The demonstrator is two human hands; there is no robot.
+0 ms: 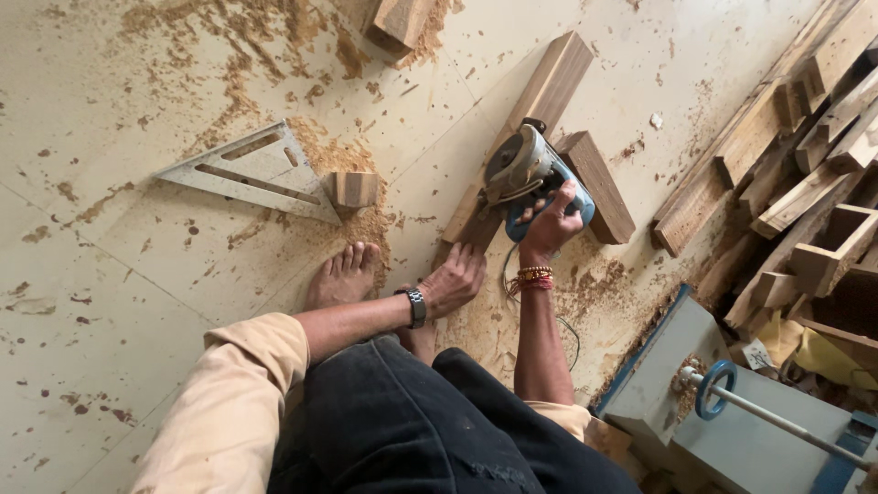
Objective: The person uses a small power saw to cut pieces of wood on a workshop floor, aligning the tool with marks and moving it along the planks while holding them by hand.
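Metal speed square [251, 174] and small wood block [353, 188] lie on the sawdusted floor [110, 302], well apart from the work. Left hand [455, 278], fingers spread flat, presses the floor just beside the long plank [530, 119]. Right hand [551, 222] is closed around the circular saw [523, 169] handle atop the plank. Saw judged heavy, rigid; plank stiff. Its cord [508, 285] trails near the wrist. Stacked timber [805, 137] crowds the right.
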